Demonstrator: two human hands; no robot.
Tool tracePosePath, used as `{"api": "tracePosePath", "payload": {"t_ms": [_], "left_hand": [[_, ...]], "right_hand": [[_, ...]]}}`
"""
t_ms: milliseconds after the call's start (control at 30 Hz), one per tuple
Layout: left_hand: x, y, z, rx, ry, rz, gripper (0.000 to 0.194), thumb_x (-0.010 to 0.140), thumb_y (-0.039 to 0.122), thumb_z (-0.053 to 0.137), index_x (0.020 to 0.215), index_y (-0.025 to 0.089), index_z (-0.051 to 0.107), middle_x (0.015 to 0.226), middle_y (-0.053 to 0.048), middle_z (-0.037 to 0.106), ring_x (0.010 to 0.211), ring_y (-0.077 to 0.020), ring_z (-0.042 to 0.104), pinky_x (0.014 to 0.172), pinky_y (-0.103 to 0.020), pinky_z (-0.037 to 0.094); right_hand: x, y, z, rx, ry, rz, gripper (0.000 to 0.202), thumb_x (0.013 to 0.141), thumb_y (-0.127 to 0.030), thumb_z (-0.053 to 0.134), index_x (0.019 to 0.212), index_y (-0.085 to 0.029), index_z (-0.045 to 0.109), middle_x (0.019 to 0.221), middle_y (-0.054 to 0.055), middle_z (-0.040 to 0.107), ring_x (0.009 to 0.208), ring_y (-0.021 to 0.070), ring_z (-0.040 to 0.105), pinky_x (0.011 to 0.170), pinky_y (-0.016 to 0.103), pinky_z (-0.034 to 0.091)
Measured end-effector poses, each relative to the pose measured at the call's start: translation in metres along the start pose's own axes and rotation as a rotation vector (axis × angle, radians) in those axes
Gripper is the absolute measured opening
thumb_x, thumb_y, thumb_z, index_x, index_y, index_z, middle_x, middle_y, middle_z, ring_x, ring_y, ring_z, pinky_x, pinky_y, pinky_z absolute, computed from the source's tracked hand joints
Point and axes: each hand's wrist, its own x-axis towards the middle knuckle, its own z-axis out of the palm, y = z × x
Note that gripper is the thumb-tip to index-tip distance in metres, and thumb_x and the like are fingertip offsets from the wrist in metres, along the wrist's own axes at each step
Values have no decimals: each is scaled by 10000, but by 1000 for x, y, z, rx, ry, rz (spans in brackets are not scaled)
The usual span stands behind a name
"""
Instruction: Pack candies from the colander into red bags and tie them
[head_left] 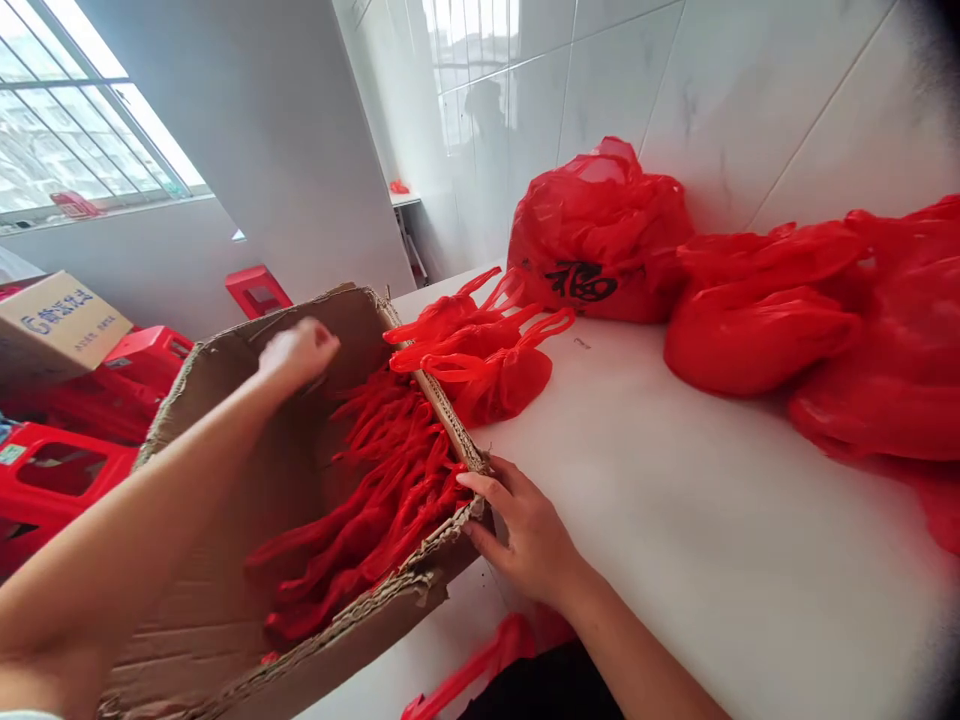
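A worn cardboard box (247, 490) with ragged edges stands tilted across the view. Along its right inner side lies a row of bunched red plastic bags (375, 490). My left hand (300, 352), a little blurred, is over the box's far inner side, its fingers curled; what they hold, if anything, is hidden. At the near right corner, my right hand (521, 525) grips the cardboard rim between thumb and fingers. More red knotted bags (480, 350) lie against the outside of the box, their handles hanging over its right edge.
Large filled red bags (600, 240) stand on the white table (637, 500) by the tiled wall, one with black lettering. Red plastic stools (67, 480) and a printed carton (60, 325) are at the left below the barred window. A red strip (480, 665) lies near my body.
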Motion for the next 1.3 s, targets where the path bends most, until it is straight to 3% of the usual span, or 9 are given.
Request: {"api": "tracePosePath", "payload": {"t_ms": [133, 267, 367, 567, 767, 900, 1100, 1200, 1300], "left_hand": [[20, 81, -28, 26, 163, 195, 455, 984, 473, 277, 1261, 180, 489, 1175, -87, 623, 1005, -198, 581, 871, -355, 445], [9, 155, 2, 155, -88, 474, 488, 749, 671, 583, 995, 264, 693, 1042, -50, 699, 981, -263, 612, 830, -354, 445], [9, 174, 28, 362, -305, 560, 523, 682, 667, 653, 906, 200, 723, 985, -124, 708, 1016, -322, 606, 860, -413, 443], [16, 152, 39, 329, -328, 624, 313, 908, 404, 554, 1072, 148, 624, 1060, -75, 651, 931, -201, 625, 837, -419, 508], [9, 146, 55, 196, -277, 666, 617, 694, 648, 639, 1163, 248, 641, 1218, -116, 586, 1058, -340, 575, 856, -423, 455], [14, 154, 57, 114, -278, 713, 315, 711, 450, 656, 901, 208, 719, 982, -77, 670, 912, -267, 610, 780, -344, 453], [13, 127, -20, -77, -225, 623, 285, 757, 385, 582, 941, 190, 677, 811, 4, 666, 742, -164, 602, 678, -273, 458], [11, 78, -70, -398, -262, 417, 446, 743, 473, 639, 1068, 166, 640, 900, -7, 676, 764, -146, 606, 729, -291, 487], [15, 12, -99, -519, -488, 223, 625, 752, 486, 649, 1286, 189, 517, 1000, 8, 684, 891, -157, 622, 809, -324, 486]], "right_hand": [[-1, 1, 1, 7, 16, -10, 479, 846, -251, 609, 1310, -310, 507, 1350, 63, 472, 1199, 220, 494, 1008, 394, 436], [-1, 1, 0, 0, 19, -13, 483, 847, -267, 614, 1316, -306, 504, 1341, 63, 480, 1185, 214, 503, 1003, 379, 436], [-1, 1, -1, -9, 13, -8, 486, 847, -277, 616, 1320, -301, 505, 1333, 68, 485, 1161, 217, 514, 989, 380, 441], [0, 1, -1, -5, 7, -7, 470, 846, -293, 621, 1305, -298, 522, 1320, 72, 492, 1132, 222, 527, 973, 387, 446], [-1, 2, -1, 5, 13, -12, 488, 845, -266, 611, 1319, -309, 506, 1323, 67, 489, 1151, 217, 516, 979, 385, 438], [-2, 2, -1, 1, 10, -15, 498, 841, -268, 619, 1324, -307, 501, 1333, 62, 484, 1164, 210, 509, 987, 377, 436], [-1, 2, -2, 1, 0, -11, 481, 848, -276, 624, 1315, -312, 510, 1311, 59, 498, 1160, 202, 518, 981, 364, 450], [-2, 5, -1, 1, 9, -22, 488, 853, -270, 618, 1325, -313, 501, 1330, 64, 487, 1205, 214, 494, 1000, 376, 441], [-3, 5, 1, -23, 9, -3, 472, 866, -279, 600, 1327, -316, 504, 1353, 77, 472, 1233, 235, 477, 1009, 406, 437]]}}
